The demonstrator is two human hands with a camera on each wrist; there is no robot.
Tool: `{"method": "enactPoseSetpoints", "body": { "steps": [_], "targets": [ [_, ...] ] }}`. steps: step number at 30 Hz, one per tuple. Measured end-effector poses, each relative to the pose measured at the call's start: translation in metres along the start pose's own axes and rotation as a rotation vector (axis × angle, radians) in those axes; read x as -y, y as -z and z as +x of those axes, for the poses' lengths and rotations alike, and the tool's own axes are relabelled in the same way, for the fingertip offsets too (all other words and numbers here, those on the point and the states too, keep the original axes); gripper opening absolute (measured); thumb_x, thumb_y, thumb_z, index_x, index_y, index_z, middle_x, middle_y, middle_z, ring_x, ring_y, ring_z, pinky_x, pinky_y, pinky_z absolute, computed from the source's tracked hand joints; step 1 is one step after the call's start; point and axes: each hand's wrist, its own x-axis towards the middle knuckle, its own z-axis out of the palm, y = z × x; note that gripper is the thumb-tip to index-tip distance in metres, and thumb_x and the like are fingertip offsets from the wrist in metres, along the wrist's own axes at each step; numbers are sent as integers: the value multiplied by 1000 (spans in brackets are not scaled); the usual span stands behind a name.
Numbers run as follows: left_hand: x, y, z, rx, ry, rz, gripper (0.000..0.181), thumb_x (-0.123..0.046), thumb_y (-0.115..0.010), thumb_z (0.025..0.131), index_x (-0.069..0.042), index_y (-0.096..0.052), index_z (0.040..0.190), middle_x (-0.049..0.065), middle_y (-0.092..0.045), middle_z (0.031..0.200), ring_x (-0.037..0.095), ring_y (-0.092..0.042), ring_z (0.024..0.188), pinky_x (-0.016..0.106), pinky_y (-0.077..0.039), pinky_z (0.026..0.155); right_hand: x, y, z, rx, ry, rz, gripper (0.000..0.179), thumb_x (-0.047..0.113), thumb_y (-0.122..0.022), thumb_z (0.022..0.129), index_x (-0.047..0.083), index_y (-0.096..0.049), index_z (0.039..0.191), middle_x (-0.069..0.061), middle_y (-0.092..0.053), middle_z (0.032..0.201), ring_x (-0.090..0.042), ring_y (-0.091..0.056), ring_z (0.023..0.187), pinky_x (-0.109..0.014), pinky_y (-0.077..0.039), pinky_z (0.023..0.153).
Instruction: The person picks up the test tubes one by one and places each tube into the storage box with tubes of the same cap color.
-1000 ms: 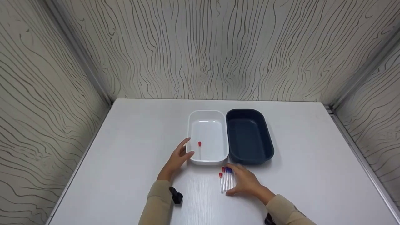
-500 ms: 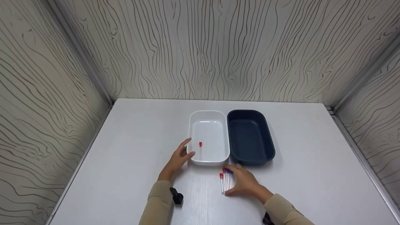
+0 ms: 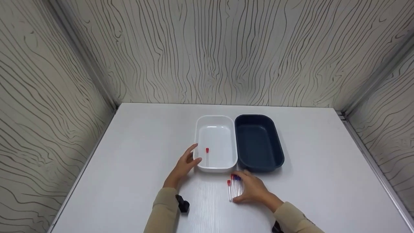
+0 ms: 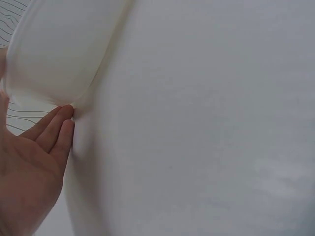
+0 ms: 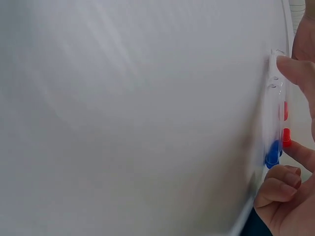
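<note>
My left hand [image 3: 183, 166] rests at the near left side of the white tray [image 3: 216, 169], thumb and index finger over its rim. In the left wrist view its other fingers [image 4: 61, 140] lie straight by the tray's outer wall. One red-capped test tube [image 3: 207, 150] lies in this tray. My right hand [image 3: 254, 187] spans a row of clear test tubes on the table, pinching a red-capped tube [image 3: 232, 177] end to end: index finger at the cap, thumb at the bottom. Another red-capped tube [image 3: 229, 183] lies left of it, blue-capped tubes [image 5: 273, 155] right, partly hidden.
A dark blue tray [image 3: 258, 145] stands against the white tray's right side, just beyond my right hand. Both stand on a white table [image 3: 145, 129]. Wood-patterned walls [image 3: 210, 55] close it in at the back and sides.
My right thumb and index finger have moved slightly left, from the blue-capped tubes to the red-capped tube. My left hand stays at the white tray.
</note>
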Motion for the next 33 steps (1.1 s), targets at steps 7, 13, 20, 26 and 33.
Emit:
{"method": "enactPoseSetpoints", "body": {
  "steps": [7,13,20,26,33],
  "targets": [
    [0,-2,0,-6,9,-4,66,-31,-62,94,-32,-29,151,24,-39,152,38,-43,139,52,-37,113,3,7,-2,14,-5,39,97,39,-93,51,10,-52,134,-18,-59,131,-38,-59,118,-55,-48,98],
    [-1,0,1,6,3,-2,67,-27,-61,95,-26,-27,152,27,-38,151,42,-43,138,55,-38,112,9,15,-4,30,26,59,95,38,-92,54,13,-50,135,-15,-64,125,-30,-64,105,-50,-52,88],
    [-1,1,3,20,-2,-15,67,-29,-61,94,-28,-27,152,27,-37,152,41,-41,139,52,-38,113,16,25,-5,54,50,83,93,39,-91,57,18,-48,136,-13,-67,119,-19,-63,93,-36,-52,76],
    [1,1,2,12,0,-8,67,-34,-61,94,-33,-27,151,23,-39,151,37,-42,140,50,-38,114,21,31,-7,50,92,68,93,39,-91,56,20,-49,136,1,-65,86,-7,-48,71,-20,-36,60],
    [-1,0,3,-13,17,20,66,-37,-62,93,-36,-29,150,19,-40,152,35,-42,141,51,-35,115,28,40,-10,72,92,102,91,37,-91,58,18,-49,136,-1,-55,77,-7,-41,67,-18,-30,56]
  ]
}}
